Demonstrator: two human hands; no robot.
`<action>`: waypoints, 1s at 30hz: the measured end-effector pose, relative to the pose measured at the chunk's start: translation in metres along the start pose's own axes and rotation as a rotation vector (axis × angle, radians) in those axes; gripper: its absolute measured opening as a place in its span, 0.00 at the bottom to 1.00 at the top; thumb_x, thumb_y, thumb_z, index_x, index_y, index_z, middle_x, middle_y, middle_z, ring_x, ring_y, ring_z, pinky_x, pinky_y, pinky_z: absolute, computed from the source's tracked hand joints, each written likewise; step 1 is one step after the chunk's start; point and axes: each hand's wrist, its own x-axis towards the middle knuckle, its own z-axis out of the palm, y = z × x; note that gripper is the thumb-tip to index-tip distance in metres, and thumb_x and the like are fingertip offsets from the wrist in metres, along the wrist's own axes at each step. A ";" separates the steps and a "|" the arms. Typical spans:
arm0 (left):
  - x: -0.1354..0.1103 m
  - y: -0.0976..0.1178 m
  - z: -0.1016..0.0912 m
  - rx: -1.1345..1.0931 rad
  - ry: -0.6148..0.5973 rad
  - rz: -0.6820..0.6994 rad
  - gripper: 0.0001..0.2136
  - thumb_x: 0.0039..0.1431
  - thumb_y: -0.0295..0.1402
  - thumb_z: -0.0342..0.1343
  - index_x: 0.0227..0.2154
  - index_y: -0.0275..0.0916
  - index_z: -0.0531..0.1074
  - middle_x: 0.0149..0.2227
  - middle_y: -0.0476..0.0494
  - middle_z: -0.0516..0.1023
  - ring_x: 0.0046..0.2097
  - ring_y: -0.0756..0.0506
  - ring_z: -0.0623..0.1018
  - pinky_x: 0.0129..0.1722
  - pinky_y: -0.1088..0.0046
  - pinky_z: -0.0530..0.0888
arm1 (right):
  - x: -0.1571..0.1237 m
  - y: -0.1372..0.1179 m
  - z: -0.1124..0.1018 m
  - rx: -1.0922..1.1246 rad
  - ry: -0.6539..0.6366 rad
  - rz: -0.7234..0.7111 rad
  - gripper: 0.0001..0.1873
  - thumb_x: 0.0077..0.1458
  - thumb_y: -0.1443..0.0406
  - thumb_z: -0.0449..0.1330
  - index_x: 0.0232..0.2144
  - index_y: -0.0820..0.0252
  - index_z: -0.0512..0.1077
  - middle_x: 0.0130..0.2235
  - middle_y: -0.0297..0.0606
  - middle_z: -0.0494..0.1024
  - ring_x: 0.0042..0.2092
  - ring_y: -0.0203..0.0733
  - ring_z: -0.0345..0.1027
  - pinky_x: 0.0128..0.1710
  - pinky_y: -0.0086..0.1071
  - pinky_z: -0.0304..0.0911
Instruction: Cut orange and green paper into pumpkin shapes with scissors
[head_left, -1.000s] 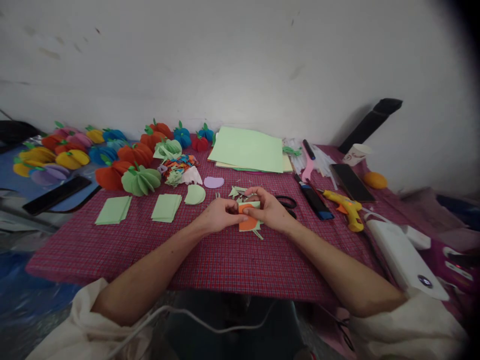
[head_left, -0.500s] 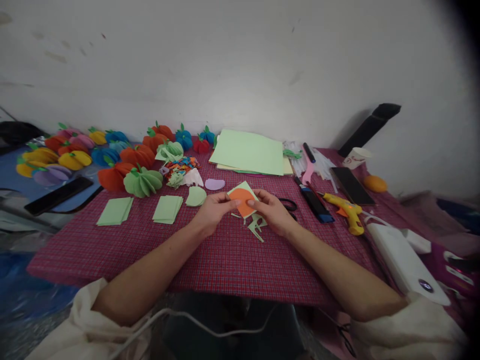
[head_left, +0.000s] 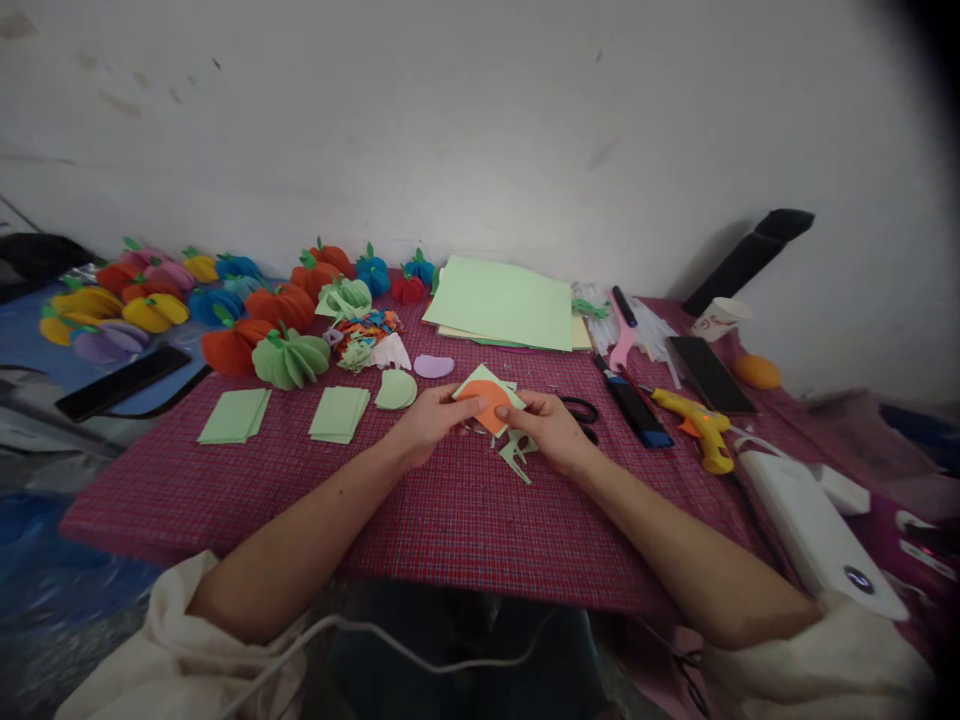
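Between my two hands is an orange paper cutout (head_left: 486,402) lying on light green paper (head_left: 482,374), whose corner sticks out above it. My left hand (head_left: 431,422) pinches the left side, thumb on the orange piece. My right hand (head_left: 551,428) pinches the right side the same way. Green paper scraps (head_left: 516,460) lie on the cloth just below. Black-handled scissors (head_left: 581,408) rest behind my right hand, their blades hidden. Left of my hands are a rounded green cutout stack (head_left: 396,390), a purple cutout (head_left: 433,366) and two stacks of green paper squares (head_left: 339,414) (head_left: 235,416).
Folded-paper pumpkins (head_left: 289,357) crowd the back left, near a scrap pile (head_left: 367,335). Large green sheets (head_left: 502,303) lie at the back. On the right are a box cutter (head_left: 636,408), a yellow glue gun (head_left: 697,425), a phone (head_left: 711,375), a paper cup (head_left: 720,317) and a white device (head_left: 821,535).
The view has shifted slightly. Both hands keep hold of the orange cutout and green paper, which are tilted a little differently; the orange piece's outline against the green has changed slightly.
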 end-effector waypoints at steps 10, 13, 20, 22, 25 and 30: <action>-0.001 0.002 -0.010 0.257 -0.070 -0.042 0.13 0.39 0.39 0.61 0.23 0.32 0.75 0.20 0.46 0.73 0.22 0.52 0.68 0.22 0.77 0.60 | 0.001 0.004 -0.002 -0.162 -0.130 -0.010 0.09 0.45 0.62 0.60 0.26 0.64 0.71 0.21 0.30 0.69 0.21 0.29 0.59 0.21 0.24 0.53; -0.001 0.000 -0.009 0.245 -0.069 -0.046 0.13 0.38 0.38 0.61 0.24 0.32 0.75 0.20 0.46 0.73 0.23 0.51 0.68 0.21 0.77 0.59 | 0.001 0.005 -0.002 -0.175 -0.144 0.008 0.10 0.46 0.61 0.59 0.27 0.64 0.71 0.21 0.29 0.69 0.21 0.29 0.59 0.21 0.24 0.54; 0.004 -0.004 -0.006 -0.010 0.037 -0.131 0.15 0.39 0.38 0.62 0.28 0.32 0.74 0.25 0.44 0.74 0.22 0.54 0.68 0.20 0.78 0.59 | 0.001 0.001 -0.001 -0.090 -0.074 0.028 0.12 0.47 0.58 0.59 0.25 0.63 0.69 0.21 0.30 0.69 0.21 0.29 0.60 0.21 0.24 0.54; 0.005 -0.003 -0.006 -0.071 0.096 -0.126 0.15 0.38 0.39 0.62 0.29 0.32 0.74 0.24 0.44 0.74 0.22 0.54 0.68 0.20 0.78 0.59 | 0.001 0.000 0.000 -0.077 -0.101 0.001 0.10 0.46 0.60 0.60 0.26 0.63 0.70 0.23 0.30 0.69 0.23 0.29 0.61 0.23 0.24 0.55; 0.006 -0.003 -0.006 -0.110 0.160 -0.105 0.16 0.37 0.38 0.63 0.29 0.31 0.74 0.24 0.44 0.73 0.21 0.54 0.67 0.19 0.78 0.58 | 0.001 -0.001 0.002 -0.090 -0.123 -0.026 0.10 0.43 0.62 0.63 0.29 0.62 0.70 0.25 0.30 0.70 0.25 0.29 0.62 0.25 0.25 0.57; 0.006 -0.003 -0.005 -0.118 0.144 -0.084 0.16 0.38 0.38 0.63 0.29 0.30 0.74 0.24 0.44 0.73 0.22 0.54 0.68 0.19 0.78 0.58 | 0.001 0.001 0.003 -0.107 -0.094 -0.025 0.10 0.45 0.60 0.61 0.26 0.63 0.70 0.22 0.29 0.68 0.22 0.28 0.60 0.22 0.24 0.55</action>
